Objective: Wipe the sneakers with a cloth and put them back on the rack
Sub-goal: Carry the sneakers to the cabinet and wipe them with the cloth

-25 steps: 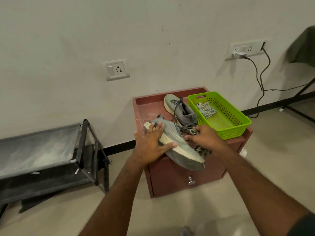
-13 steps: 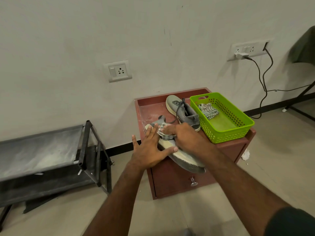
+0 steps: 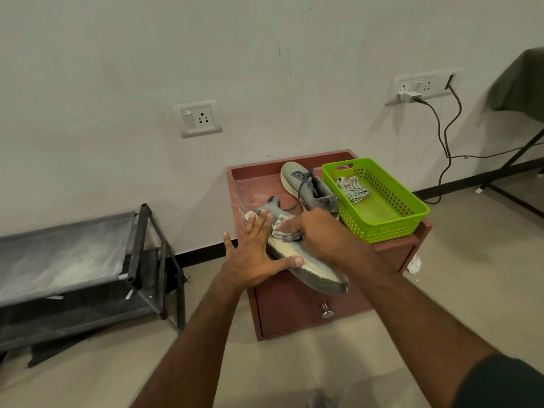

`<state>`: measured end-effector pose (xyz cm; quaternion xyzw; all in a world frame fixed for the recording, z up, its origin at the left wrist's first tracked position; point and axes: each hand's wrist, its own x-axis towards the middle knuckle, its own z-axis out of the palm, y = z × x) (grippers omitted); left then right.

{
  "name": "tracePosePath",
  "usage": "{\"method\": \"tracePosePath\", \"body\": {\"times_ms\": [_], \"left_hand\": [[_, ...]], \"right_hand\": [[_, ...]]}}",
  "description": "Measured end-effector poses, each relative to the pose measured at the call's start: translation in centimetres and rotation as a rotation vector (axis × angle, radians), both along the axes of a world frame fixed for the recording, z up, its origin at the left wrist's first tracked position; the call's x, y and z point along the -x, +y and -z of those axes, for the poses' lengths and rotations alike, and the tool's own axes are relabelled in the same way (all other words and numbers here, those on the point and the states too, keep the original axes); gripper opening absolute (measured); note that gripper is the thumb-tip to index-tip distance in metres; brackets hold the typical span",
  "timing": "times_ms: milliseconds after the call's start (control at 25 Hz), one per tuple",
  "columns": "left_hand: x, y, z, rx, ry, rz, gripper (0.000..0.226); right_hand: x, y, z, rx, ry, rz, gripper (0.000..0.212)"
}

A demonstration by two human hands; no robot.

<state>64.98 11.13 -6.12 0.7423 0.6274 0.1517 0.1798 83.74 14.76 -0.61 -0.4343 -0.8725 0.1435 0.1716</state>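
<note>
Wiping looks under way on the near sneaker (image 3: 297, 257), braced by the flat, open left hand (image 3: 256, 254) while the right hand (image 3: 318, 231) grips a cloth (image 3: 284, 231) against it (second sneaker (image 3: 309, 187) at one o'clock and the rack (image 3: 141, 248) at nine o'clock still wait).

Setting: plain room of a home, likely an entry or utility corner. Evidence: painted off-white wall (image 3: 117, 69) with a switch-and-socket plate (image 3: 197, 118); second socket strip (image 3: 424, 86) with a plugged charger and trailing cable (image 3: 443, 136); black skirting; pale tiled floor (image 3: 471, 275); low black shoe rack (image 3: 73, 260); small red-brown cabinet (image 3: 294, 307) with a drawer knob; green plastic basket (image 3: 379, 228).
</note>
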Motion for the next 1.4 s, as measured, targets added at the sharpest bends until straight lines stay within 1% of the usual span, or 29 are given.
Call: {"method": "tracePosePath", "body": {"times_ms": [80, 120, 200, 240, 280, 400, 440, 520, 600, 720, 840, 920, 960, 1000, 1040, 1120, 1160, 1200, 1280, 1360, 1400], "left_hand": [[0.3, -0.2, 0.0, 0.009, 0.004, 0.001, 0.130], [0.4, -0.2, 0.1, 0.008, 0.001, 0.002, 0.130], [0.4, -0.2, 0.1, 0.006, -0.008, 0.006, 0.129], [0.4, -0.3, 0.0, 0.006, -0.016, 0.007, 0.129], [0.3, -0.3, 0.0, 0.010, -0.028, 0.005, 0.130], [0.3, -0.4, 0.1, 0.006, -0.058, 0.008, 0.131], [0.3, -0.4, 0.2, 0.004, -0.070, 0.011, 0.131], [0.3, -0.4, 0.4, -0.006, -0.093, 0.012, 0.131], [0.5, -0.3, 0.5, -0.010, -0.096, 0.012, 0.130], [0.9, -0.3, 0.7, 0.000, -0.107, 0.008, 0.129], [1.4, -0.5, 0.5, 0.001, -0.085, 0.013, 0.130], [1.5, -0.6, 0.6, 0.009, -0.082, 0.011, 0.132], [1.6, -0.7, 0.5, 0.010, -0.080, 0.012, 0.133], [1.5, -0.7, 0.4, 0.011, -0.075, 0.015, 0.133], [1.5, -0.6, 0.3, 0.013, -0.065, 0.017, 0.133], [1.0, -0.3, 0.1, 0.014, -0.034, 0.027, 0.135], [0.8, -0.2, -0.1, 0.012, -0.017, 0.037, 0.138], [0.6, -0.1, -0.2, 0.009, -0.004, 0.049, 0.140], [0.5, 0.2, -0.1, -0.005, 0.012, 0.062, 0.146], [0.7, 0.4, -0.1, -0.027, 0.062, 0.054, 0.148], [0.8, 0.5, -0.1, -0.032, 0.103, 0.049, 0.149]], "right_hand": [[-1.4, 0.0, -0.8, 0.130, -0.123, -0.035, 0.057], [-2.7, -0.4, -1.4, 0.217, -0.138, -0.065, 0.055], [-4.9, -1.3, -2.5, 0.360, -0.080, -0.085, 0.053], [-5.6, -1.6, -2.6, 0.381, -0.015, -0.058, 0.055], [-5.9, -1.6, -2.6, 0.326, 0.058, -0.019, 0.057], [-4.2, -0.5, -1.4, -0.054, 0.246, 0.095, 0.058], [-3.3, 0.1, -0.5, -0.114, 0.270, 0.097, 0.058], [-1.2, 0.8, 1.0, -0.129, 0.172, 0.088, 0.059], [0.1, 0.8, 1.4, -0.094, 0.058, 0.043, 0.061], [-1.1, 0.0, 0.8, 0.063, 0.032, -0.013, 0.061], [-3.3, -1.5, -0.1, 0.289, 0.019, -0.092, 0.058], [-5.2, -2.8, -0.9, 0.458, 0.063, -0.115, 0.056], [-6.1, -3.3, -1.3, 0.494, 0.106, -0.100, 0.056], [-6.7, -3.6, -1.5, 0.467, 0.169, -0.066, 0.055], [-6.7, -3.6, -1.4, 0.376, 0.240, -0.005, 0.055], [-5.1, -3.0, -0.9, 0.119, 0.351, 0.105, 0.057], [-3.5, -2.4, -0.4, 0.028, 0.347, 0.102, 0.059], [-1.9, -1.8, 0.1, -0.016, 0.299, 0.076, 0.060], [0.9, -0.6, 0.8, -0.019, 0.095, 0.034, 0.059], [2.2, -0.1, 0.5, -0.070, -0.096, 0.013, 0.048], [2.1, -0.3, 0.2, -0.083, -0.153, -0.012, 0.044]]}}
